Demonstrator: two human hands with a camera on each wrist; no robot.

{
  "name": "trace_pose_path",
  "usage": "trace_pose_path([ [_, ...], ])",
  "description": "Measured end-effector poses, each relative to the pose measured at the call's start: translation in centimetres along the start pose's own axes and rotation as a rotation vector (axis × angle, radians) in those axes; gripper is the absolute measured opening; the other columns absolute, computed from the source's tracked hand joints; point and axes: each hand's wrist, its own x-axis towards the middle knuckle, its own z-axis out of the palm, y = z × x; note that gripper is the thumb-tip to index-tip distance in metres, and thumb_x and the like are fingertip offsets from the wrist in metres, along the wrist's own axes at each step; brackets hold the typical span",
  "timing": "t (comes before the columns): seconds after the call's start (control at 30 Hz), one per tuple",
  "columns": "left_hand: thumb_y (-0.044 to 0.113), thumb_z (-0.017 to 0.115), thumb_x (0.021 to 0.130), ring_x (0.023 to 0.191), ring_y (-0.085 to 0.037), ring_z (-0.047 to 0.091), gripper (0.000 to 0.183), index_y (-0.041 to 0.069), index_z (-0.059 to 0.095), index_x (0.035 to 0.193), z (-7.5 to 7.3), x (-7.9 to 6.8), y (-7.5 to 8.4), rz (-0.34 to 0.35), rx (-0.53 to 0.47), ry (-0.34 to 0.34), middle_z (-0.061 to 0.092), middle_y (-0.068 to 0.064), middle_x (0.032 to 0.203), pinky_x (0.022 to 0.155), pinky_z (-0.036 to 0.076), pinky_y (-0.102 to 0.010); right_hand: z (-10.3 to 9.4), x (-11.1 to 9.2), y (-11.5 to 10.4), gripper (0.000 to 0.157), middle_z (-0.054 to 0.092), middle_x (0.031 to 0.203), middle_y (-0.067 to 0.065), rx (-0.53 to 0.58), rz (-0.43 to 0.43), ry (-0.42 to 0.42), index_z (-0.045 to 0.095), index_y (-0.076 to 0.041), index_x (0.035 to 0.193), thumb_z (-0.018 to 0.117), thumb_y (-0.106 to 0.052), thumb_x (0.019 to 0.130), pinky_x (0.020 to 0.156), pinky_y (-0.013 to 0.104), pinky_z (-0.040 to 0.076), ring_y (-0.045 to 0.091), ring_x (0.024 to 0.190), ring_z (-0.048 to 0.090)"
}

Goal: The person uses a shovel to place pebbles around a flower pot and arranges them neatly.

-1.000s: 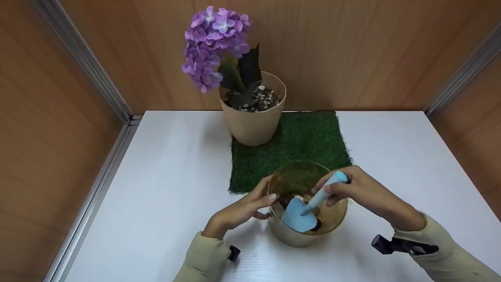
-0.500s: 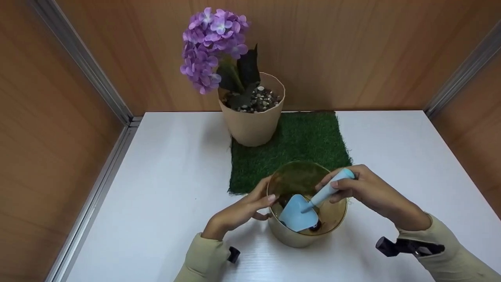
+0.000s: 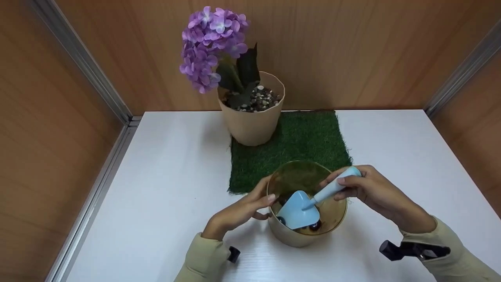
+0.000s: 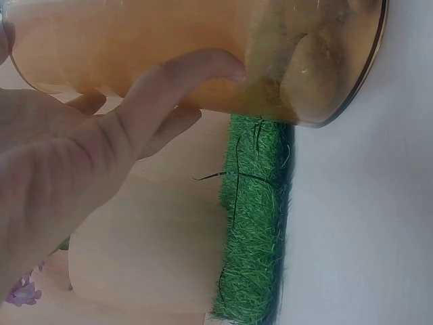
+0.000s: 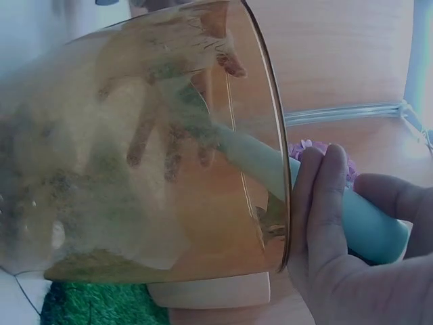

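A clear amber glass jar stands on the white table in front of the grass mat. My left hand holds its left side, thumb at the rim and fingers around the outside. In the left wrist view, one finger of the left hand bends along the glass. My right hand grips the handle of a light blue hand trowel over the jar's right rim. The trowel's blade is inside the jar, above dark round pieces. Rounded stone-like lumps show through the glass near the bottom; the blade hides part of the contents.
Behind the jar lies a square green grass mat. A beige pot with purple flowers and pebbly soil stands on the mat's back left corner. Wood panels enclose the back and both sides of the white table.
My right hand has drawn the trowel's handle end to the right and slightly farther back. The blade has turned and risen a little, showing more dark round pieces. My left hand and the jar stay put.
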Motion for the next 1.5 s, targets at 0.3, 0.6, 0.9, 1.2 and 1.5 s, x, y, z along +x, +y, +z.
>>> trace_pose_path([
  [0.3, 0.042, 0.041, 0.098, 0.134, -0.030, 0.028, 0.056, 0.040, 0.012, 0.146, 0.0, 0.0, 0.1, 0.005, -0.006, -0.005, 0.012, 0.002, 0.152, 0.090, 0.042, -0.055, -0.2, -0.3, 0.2, 0.031, 0.057, 0.118, 0.025, 0.104, 0.000, 0.001, 0.052, 0.016, 0.118, 0.043, -0.005, 0.098, 0.078, 0.031, 0.052, 0.029, 0.101, 0.060],
  [0.6, 0.042, 0.041, 0.098, 0.134, -0.027, 0.027, 0.057, 0.040, 0.011, 0.146, 0.1, -0.1, 0.1, 0.007, -0.010, -0.006, 0.010, 0.003, 0.152, 0.090, 0.042, -0.054, -0.4, -0.8, 0.6, 0.029, 0.058, 0.118, 0.025, 0.194, 0.001, 0.018, 0.054, 0.014, 0.117, 0.041, -0.003, 0.098, 0.080, 0.030, 0.051, 0.026, 0.100, 0.061],
  [0.9, 0.044, 0.042, 0.097, 0.133, -0.032, 0.028, 0.059, 0.038, 0.011, 0.147, 0.0, -0.1, 0.0, 0.014, -0.011, -0.009, 0.011, 0.000, 0.152, 0.090, 0.041, -0.055, -0.6, -1.1, 1.0, 0.031, 0.058, 0.118, 0.024, 0.257, -0.022, 0.011, 0.055, 0.015, 0.116, 0.037, -0.002, 0.098, 0.083, 0.030, 0.050, 0.030, 0.109, 0.056],
  [1.2, 0.047, 0.042, 0.096, 0.132, -0.024, 0.030, 0.059, 0.040, 0.012, 0.146, 0.1, -0.1, 0.0, -0.003, 0.015, 0.008, 0.012, 0.004, 0.152, 0.090, 0.043, -0.052, -0.8, -1.3, 1.1, 0.030, 0.058, 0.119, 0.021, 0.278, 0.004, 0.060, 0.056, 0.012, 0.118, 0.040, -0.005, 0.098, 0.084, 0.030, 0.049, 0.027, 0.104, 0.059],
  [1.5, 0.047, 0.042, 0.096, 0.131, -0.022, 0.033, 0.057, 0.043, 0.013, 0.145, 0.1, 0.0, 0.1, -0.010, 0.020, 0.020, 0.016, 0.005, 0.150, 0.089, 0.044, -0.051, -1.4, -1.5, 1.3, 0.030, 0.057, 0.120, 0.024, 0.331, -0.006, 0.094, 0.055, 0.013, 0.118, 0.039, -0.003, 0.098, 0.087, 0.030, 0.048, 0.031, 0.109, 0.056],
])
